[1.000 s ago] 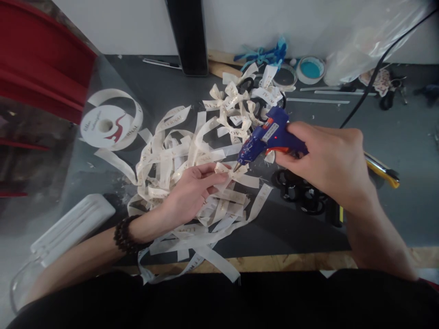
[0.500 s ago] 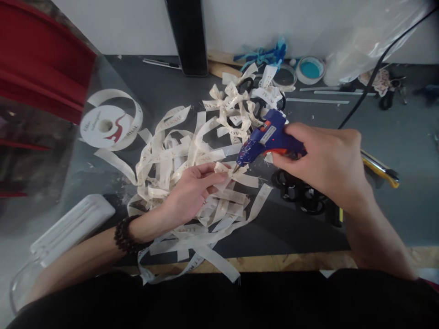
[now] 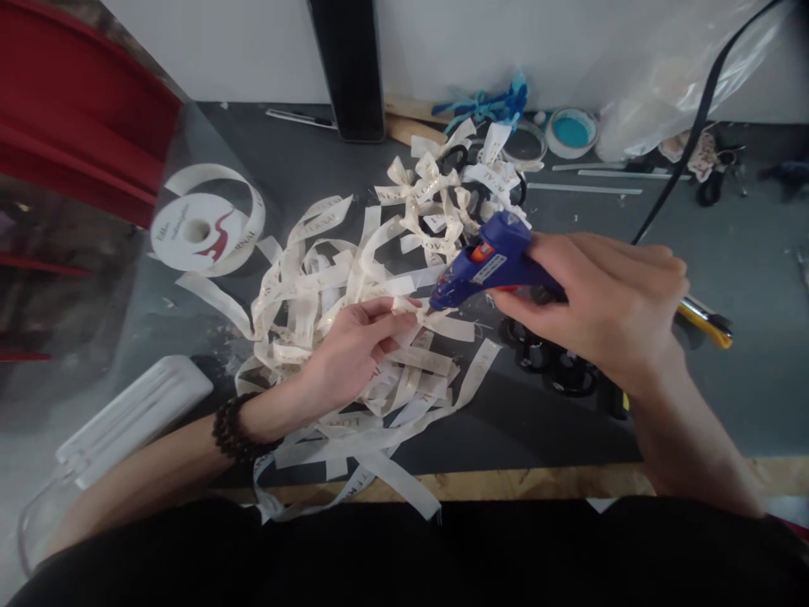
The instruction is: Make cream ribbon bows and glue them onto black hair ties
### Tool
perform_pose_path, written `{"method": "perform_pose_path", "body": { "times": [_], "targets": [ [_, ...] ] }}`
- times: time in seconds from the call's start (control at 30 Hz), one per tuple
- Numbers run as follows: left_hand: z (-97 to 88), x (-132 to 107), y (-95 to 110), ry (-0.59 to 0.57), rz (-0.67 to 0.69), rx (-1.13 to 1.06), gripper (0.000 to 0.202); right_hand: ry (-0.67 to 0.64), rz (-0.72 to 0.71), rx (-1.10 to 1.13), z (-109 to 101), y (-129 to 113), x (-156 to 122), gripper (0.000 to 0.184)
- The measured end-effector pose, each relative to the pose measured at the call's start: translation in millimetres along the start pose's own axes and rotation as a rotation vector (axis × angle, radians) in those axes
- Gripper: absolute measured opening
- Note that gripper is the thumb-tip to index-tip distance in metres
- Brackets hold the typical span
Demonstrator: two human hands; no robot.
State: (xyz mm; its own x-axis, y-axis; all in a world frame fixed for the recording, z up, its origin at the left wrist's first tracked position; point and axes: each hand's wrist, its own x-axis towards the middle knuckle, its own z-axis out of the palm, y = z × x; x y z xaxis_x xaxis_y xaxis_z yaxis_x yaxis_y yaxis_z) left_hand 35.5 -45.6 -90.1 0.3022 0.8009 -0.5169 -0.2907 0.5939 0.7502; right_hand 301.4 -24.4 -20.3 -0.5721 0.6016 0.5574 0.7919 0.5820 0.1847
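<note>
My left hand (image 3: 354, 350) pinches a small cream ribbon bow (image 3: 450, 324) between thumb and fingers, above a heap of cut ribbon. My right hand (image 3: 600, 299) is wrapped round a blue hot glue gun (image 3: 499, 257). Its nozzle points down to the left and meets the middle of the bow, though the tip is partly hidden by the ribbon. Under and around my left hand lie loose printed ribbon strips (image 3: 309, 308). Several finished bows (image 3: 426, 190) with black bands sit just beyond the glue gun.
A ribbon spool (image 3: 170, 232) lies at left, near a white plastic device (image 3: 136, 417). Black hair ties (image 3: 572, 371) and a yellow utility knife (image 3: 708, 322) are by my right hand. A black phone (image 3: 347, 76) leans on the wall. Glue sticks (image 3: 587, 188) lie at the back right; a black cord (image 3: 692, 139) hangs there.
The glue gun has tilted and shifted slightly, its nozzle now lower against the bow's middle. The cord has swung a little. My left hand stays nearly still with the bow.
</note>
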Motion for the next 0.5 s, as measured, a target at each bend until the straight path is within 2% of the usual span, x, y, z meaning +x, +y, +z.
{"method": "perform_pose_path", "body": {
  "times": [0.07,0.17,0.3,0.5],
  "targets": [
    [-1.2,0.7,-0.6,0.024,-0.010,0.002,0.010,0.028,-0.062,0.039,-1.0,-0.5,-0.9,0.009],
    [-2.0,1.4,-1.2,0.047,-0.010,-0.017,0.012,0.047,-0.093,0.125,-1.5,0.2,-3.4,0.019],
    [-1.0,0.8,0.2,0.031,-0.013,-0.022,0.011,0.110,-0.179,0.118,-0.6,2.9,-4.0,0.024],
    [-0.8,2.0,0.5,0.023,-0.004,-0.018,0.013,0.278,-0.368,0.085,3.9,6.1,-0.7,0.009]
  ]
}}
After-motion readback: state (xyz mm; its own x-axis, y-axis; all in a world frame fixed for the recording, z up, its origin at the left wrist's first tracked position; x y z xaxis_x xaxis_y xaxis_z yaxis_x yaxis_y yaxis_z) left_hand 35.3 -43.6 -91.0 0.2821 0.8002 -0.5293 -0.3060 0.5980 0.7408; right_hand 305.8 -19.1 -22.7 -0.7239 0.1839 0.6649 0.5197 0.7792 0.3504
